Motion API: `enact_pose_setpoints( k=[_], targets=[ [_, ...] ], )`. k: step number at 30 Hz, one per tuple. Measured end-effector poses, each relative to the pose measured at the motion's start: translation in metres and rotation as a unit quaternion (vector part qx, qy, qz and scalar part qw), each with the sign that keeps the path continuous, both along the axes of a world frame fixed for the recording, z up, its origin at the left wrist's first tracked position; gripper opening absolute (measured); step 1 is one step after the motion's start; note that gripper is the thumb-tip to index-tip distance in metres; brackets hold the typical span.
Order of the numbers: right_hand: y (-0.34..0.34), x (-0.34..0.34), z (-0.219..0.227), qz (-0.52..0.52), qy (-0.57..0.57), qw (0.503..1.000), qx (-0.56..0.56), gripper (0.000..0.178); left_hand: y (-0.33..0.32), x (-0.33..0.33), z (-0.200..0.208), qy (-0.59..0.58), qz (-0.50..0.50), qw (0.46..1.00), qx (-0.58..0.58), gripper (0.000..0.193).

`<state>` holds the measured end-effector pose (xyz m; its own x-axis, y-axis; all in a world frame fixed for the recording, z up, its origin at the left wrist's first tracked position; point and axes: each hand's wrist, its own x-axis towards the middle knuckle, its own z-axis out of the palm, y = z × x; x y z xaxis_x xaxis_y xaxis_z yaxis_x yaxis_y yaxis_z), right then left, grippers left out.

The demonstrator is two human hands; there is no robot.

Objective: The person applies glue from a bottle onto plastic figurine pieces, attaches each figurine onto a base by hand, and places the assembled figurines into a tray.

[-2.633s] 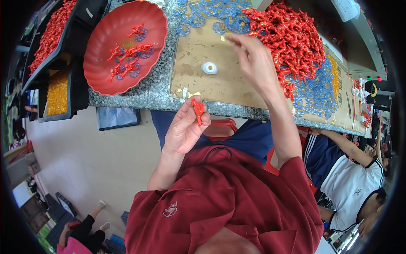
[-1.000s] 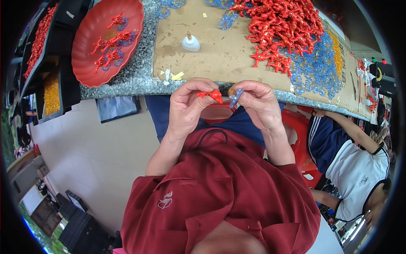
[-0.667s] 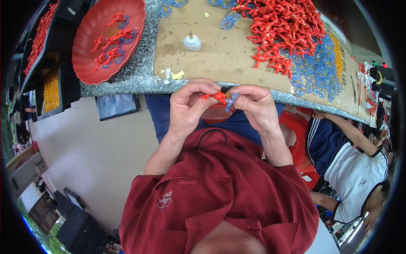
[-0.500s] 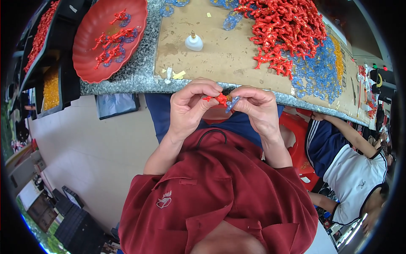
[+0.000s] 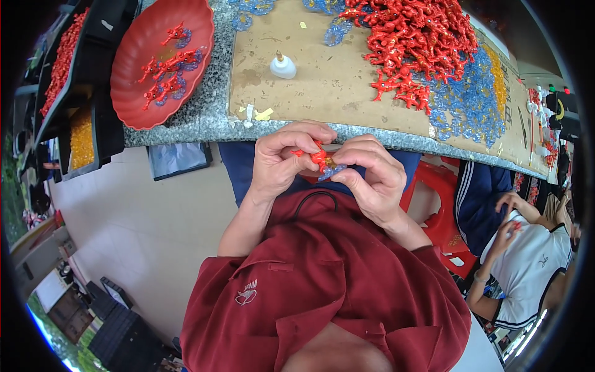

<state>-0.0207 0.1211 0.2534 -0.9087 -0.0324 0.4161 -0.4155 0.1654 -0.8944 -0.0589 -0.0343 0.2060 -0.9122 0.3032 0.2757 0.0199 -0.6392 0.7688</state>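
Note:
In front of my chest, just off the table edge, my left hand pinches a small glossy red figurine between thumb and fingertips. A clear blue plastic piece meets the figurine's lower right end, with a bit of yellow between them. My right hand grips that blue piece with thumb and forefinger. Fingers partly cover both parts, so I cannot tell how firmly they are joined. A red scalloped plate at the far left carries several red figurines with blue pieces on them.
On the cardboard-covered table stands a small white bottle. A heap of red figurines lies at the right, beside blue pieces and yellow ones. Black bins stand left. A co-worker sits at the right.
The figurine and blue piece have tilted downward and shifted slightly left. My right hand has turned and moved closer to my left. The co-worker's hands have come up off the lap.

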Motion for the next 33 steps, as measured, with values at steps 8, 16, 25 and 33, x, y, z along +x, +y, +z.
enact_pose_setpoints(
  k=[8, 16, 25, 33],
  targets=[
    [0.003, 0.0, -0.001, -0.01, 0.045, 0.998, 0.044, 0.021, -0.004, -0.007, 0.0, 0.071, -0.021, 0.995, -0.074, 0.013],
    [0.009, -0.003, -0.011, 0.026, 0.051, 0.998, 0.013, 0.02, -0.009, -0.011, 0.013, 0.108, -0.045, 0.981, -0.154, 0.014],
    [0.003, -0.009, -0.011, 0.074, 0.006, 0.996, -0.051, 0.021, -0.019, -0.009, 0.03, 0.112, 0.003, 0.974, -0.199, 0.018],
    [0.014, -0.033, -0.003, -0.023, -0.082, 0.996, 0.005, 0.026, -0.106, -0.044, 0.089, 0.127, 0.299, 0.847, -0.42, 0.025]
  ],
)
